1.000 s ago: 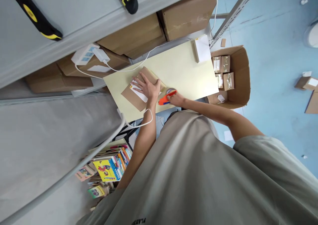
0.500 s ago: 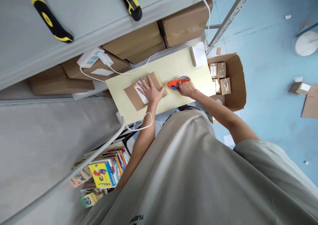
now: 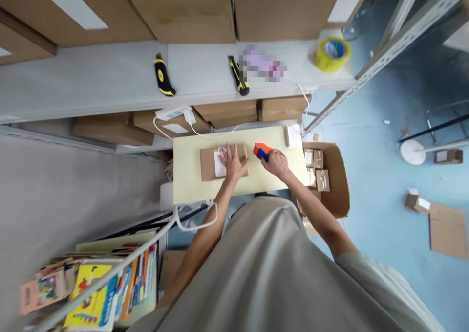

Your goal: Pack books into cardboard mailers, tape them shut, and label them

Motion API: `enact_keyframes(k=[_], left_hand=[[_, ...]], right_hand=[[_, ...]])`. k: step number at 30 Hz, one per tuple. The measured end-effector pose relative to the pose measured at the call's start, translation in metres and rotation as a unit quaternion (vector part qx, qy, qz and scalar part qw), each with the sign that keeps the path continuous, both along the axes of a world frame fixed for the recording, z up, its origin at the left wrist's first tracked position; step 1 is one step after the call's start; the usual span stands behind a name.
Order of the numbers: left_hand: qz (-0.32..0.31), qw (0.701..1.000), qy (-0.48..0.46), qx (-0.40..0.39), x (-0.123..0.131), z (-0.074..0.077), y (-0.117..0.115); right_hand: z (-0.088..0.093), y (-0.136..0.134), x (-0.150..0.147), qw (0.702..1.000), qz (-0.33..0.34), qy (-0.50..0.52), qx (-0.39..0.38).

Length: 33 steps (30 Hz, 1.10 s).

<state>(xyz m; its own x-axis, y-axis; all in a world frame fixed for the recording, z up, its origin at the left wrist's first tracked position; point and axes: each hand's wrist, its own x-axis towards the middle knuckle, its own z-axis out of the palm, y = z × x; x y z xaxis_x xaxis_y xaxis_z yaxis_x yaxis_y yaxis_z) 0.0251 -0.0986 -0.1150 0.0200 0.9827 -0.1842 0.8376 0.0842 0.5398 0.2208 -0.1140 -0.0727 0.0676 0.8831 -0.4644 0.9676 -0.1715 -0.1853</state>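
Observation:
A brown cardboard box (image 3: 207,166) with a white label lies on the pale yellow table (image 3: 186,191). My left hand (image 3: 233,165) rests on its right part, fingers spread across the cardboard and the label's edge. To the right of the box, my right hand (image 3: 277,165) is wrapped round an orange and blue tape dispenser (image 3: 261,149). The dispenser's front end points left, towards the box, with a gap between them. My right hand partly hides the tape roll.
Behind the table stands a shelf (image 3: 200,73) with cutter knives (image 3: 163,77), yellow tape (image 3: 331,54) and large boxes. A carton (image 3: 336,180) of small boxes is at the right. Books (image 3: 91,293) and a white rail (image 3: 120,268) are at lower left. A white cable crosses the table's back.
My view has swung up and back, bringing more of the shelf into sight. The tape dispenser is turned and shows more of its blue part. My left hand stays on the box.

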Motion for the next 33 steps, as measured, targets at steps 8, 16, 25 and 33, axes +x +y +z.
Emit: enact_keyframes(k=[8, 16, 25, 33], left_hand=[[0.079, 0.921, -0.137, 0.356, 0.01, 0.108, 0.039], [0.076, 0.945, -0.092, 0.304, -0.016, 0.153, 0.111], [0.128, 0.987, -0.032, 0.091, -0.066, 0.034, 0.017], [0.05, 0.997, 0.011, -0.051, -0.058, -0.033, -0.069]], right_hand=[[0.137, 0.086, -0.053, 0.956, 0.112, 0.137, 0.233], [0.163, 0.229, -0.126, 0.931, 0.186, 0.079, 0.303], [0.106, 0.17, -0.1, 0.913, 0.151, 0.174, 0.337], [-0.074, -0.043, -0.036, 0.977, -0.023, 0.182, -0.108]])
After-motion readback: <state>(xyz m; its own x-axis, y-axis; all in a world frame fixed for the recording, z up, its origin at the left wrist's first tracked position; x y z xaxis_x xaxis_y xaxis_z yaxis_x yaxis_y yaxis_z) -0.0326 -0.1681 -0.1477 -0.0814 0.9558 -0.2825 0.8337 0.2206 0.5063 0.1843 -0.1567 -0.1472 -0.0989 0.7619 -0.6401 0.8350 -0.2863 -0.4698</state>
